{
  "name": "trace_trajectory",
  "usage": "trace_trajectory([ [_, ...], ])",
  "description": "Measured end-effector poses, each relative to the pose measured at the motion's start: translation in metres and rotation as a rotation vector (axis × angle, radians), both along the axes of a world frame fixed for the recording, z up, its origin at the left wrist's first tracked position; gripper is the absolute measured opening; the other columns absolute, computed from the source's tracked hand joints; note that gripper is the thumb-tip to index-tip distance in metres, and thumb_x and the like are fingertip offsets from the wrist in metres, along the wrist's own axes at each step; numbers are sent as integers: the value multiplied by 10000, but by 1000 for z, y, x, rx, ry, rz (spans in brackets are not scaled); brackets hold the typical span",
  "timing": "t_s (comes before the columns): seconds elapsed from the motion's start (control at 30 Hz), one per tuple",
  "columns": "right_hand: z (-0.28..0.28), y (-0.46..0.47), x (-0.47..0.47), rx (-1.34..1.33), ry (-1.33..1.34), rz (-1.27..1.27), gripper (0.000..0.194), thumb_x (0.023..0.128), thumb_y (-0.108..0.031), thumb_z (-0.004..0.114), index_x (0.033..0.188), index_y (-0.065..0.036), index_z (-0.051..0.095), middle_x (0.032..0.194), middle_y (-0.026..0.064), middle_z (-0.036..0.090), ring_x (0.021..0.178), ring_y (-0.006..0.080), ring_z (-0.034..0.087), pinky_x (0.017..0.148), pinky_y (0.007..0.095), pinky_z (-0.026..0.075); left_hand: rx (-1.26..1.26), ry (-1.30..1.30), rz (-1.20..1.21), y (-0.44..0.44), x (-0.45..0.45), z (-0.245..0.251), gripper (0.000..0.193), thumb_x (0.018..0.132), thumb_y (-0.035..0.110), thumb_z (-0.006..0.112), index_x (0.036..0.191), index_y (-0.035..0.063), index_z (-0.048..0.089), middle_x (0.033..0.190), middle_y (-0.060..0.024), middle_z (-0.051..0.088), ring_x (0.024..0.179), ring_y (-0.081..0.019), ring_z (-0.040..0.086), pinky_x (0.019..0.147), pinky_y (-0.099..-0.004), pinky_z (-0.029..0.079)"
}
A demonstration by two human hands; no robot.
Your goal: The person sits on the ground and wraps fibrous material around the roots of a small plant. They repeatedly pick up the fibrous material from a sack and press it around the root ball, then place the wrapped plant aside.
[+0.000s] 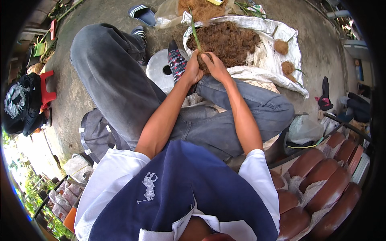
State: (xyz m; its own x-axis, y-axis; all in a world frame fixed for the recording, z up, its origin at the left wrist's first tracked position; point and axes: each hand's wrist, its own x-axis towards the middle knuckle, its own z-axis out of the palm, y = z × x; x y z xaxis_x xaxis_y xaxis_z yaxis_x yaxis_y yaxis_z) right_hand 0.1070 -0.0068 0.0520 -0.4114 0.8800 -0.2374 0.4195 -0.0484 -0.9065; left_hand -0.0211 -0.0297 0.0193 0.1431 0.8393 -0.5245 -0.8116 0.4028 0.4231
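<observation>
My left hand (194, 68) and my right hand (216, 67) are both closed around a dark brown ball of soil and fibre (204, 64). A plant with long, narrow green leaves (195, 34) rises from its top. I hold the ball just above my crossed shin, my fingers hiding much of it. Just beyond my right hand lies a heap of brown fibrous potting material (224, 43) on a white woven sack (276, 28). Several finished-looking fibre-wrapped balls (281, 47) rest on the sack's right side, some with leaves sticking out.
A grey disc with a centre hole (156, 76) lies under my patterned-sock foot (177, 64). Loose coir fibre (200, 11) sits beyond the sack. A slide sandal (142, 15) lies on the concrete floor. A person in dark clothing (18, 102) is by a red stool (47, 90). Brown pots (327, 186) are stacked behind right.
</observation>
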Motion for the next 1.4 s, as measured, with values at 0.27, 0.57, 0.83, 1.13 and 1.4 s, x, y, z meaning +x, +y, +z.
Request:
trace_trajectory([
  [0.27, 4, 0, -1, -6, -28, 2, 634, 953, -551, 490, 1237, 11, 565, 1131, 255, 639, 1098, 377, 607, 927, 398, 445, 10, 16, 10, 0, 0, -2, 410, 1060, 360, 285, 1209, 52, 510, 1115, -114, 613, 1039, -248, 623, 896, -448, 537],
  [0.57, -8, 2, 1, -15, -2, 5, 614, 948, -556, 502, 1224, -14, 583, 1116, 251, 653, 1091, 390, 614, 927, 406, 451, -14, 44, -7, 0, 1, 7, 413, 1058, 357, 279, 1217, 53, 511, 1137, -122, 614, 1045, -263, 624, 906, -470, 527],
  [0.83, -11, 2, 1, -5, -7, -2, 663, 932, -595, 490, 1238, -12, 570, 1138, 272, 640, 1112, 413, 600, 930, 424, 451, -26, 22, -5, 1, 0, 4, 419, 1054, 363, 290, 1221, 52, 516, 1144, -128, 617, 1054, -277, 623, 910, -483, 522],
  [1.13, -19, 4, 1, -4, -38, -7, 709, 920, -613, 496, 1263, 5, 553, 1154, 302, 623, 1140, 435, 580, 947, 431, 444, -48, 12, 26, 1, 1, 9, 406, 1056, 334, 298, 1221, 32, 514, 1142, -136, 619, 1065, -275, 622, 941, -480, 518],
  [1.4, -10, 2, 1, -10, -38, -9, 657, 928, -582, 508, 1240, -7, 569, 1136, 285, 637, 1119, 430, 593, 934, 434, 451, -8, 10, -5, 1, 0, 6, 405, 1056, 346, 296, 1184, 33, 520, 1111, -132, 623, 1019, -270, 639, 887, -467, 549],
])
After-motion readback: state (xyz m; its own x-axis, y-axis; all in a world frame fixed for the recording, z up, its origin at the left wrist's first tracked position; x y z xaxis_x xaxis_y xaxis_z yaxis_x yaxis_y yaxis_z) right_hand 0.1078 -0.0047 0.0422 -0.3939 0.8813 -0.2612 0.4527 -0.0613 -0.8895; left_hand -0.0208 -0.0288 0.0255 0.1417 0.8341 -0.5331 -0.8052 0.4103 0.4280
